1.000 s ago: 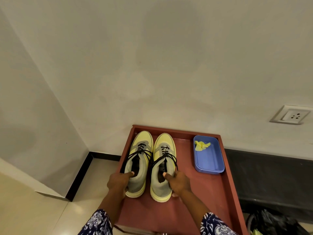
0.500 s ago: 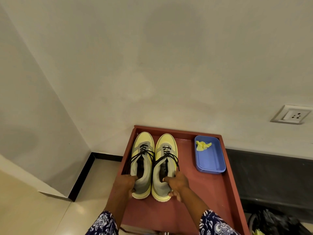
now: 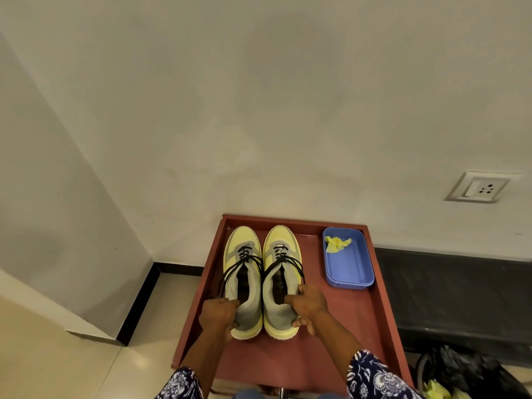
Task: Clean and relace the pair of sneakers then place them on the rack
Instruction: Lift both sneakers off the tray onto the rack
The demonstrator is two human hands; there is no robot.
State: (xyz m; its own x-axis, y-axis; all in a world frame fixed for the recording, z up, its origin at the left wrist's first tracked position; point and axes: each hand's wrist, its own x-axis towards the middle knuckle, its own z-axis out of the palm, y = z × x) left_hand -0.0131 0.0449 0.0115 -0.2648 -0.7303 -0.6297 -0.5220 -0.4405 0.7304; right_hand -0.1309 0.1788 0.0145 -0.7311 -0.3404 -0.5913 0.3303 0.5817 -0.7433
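Two yellow and grey sneakers with black laces stand side by side, toes toward the wall, on the red-brown rack top (image 3: 345,326). My left hand (image 3: 218,315) grips the heel collar of the left sneaker (image 3: 243,254), thumb inside the opening. My right hand (image 3: 309,308) holds the heel of the right sneaker (image 3: 280,251) the same way. Both soles rest on the rack surface, toward its left half.
A blue plastic tray (image 3: 349,269) with a crumpled yellow cloth (image 3: 336,243) sits at the rack's back right. The wall is right behind the rack, with a socket (image 3: 482,188) at right. A black bag (image 3: 466,372) lies on the floor at bottom right.
Both hands have pushed the sneakers a little farther back and straightened them side by side; my grip on the heels is unchanged.
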